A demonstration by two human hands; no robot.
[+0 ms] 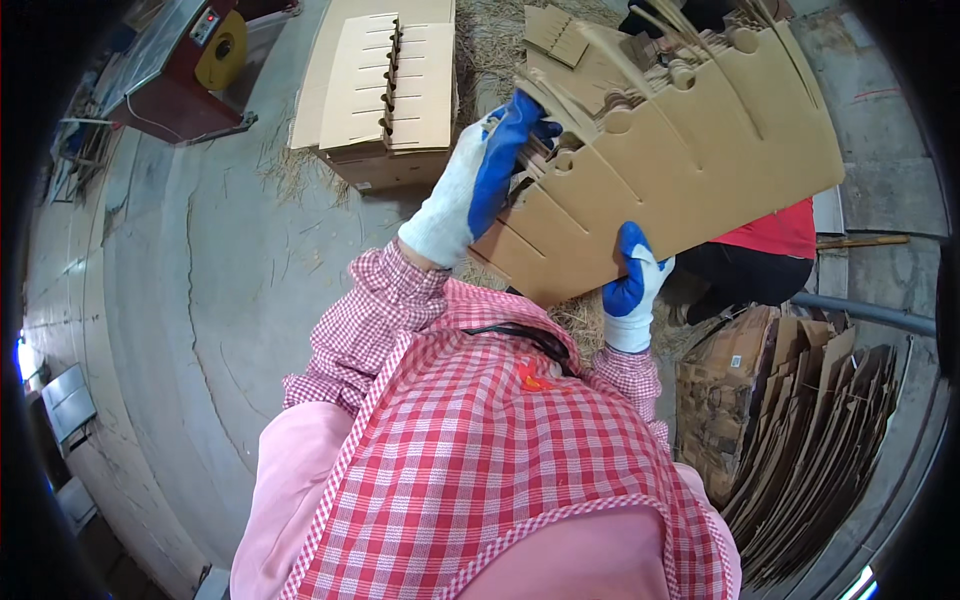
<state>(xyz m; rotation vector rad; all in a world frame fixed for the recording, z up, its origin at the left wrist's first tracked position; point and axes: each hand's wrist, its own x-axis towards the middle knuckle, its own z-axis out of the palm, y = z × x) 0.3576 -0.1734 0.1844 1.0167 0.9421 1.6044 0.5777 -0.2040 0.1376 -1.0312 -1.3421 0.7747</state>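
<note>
Both my hands wear white gloves with blue-coated palms. Between them is a stack of slotted cardboard sheets point(700, 150), tilted up to the right, with narrow slits and round notches along its upper edge. My left hand point(490, 170) is closed over the notched edge at the stack's left end, where loose strips stick up around the fingers; its fingertips are partly hidden. Lower down, my right hand point(635, 280) grips the bottom edge, thumb on the front face and its other fingers hidden behind.
Ahead to the left, slotted cardboard sheets point(350, 90) lie on a cardboard box point(395, 170). Cardboard scraps point(290, 170) litter the floor. A dark red machine point(165, 85) stands far left. Flattened cardboard point(820, 430) is bundled at right. Behind my sheets is a person in red point(775, 232).
</note>
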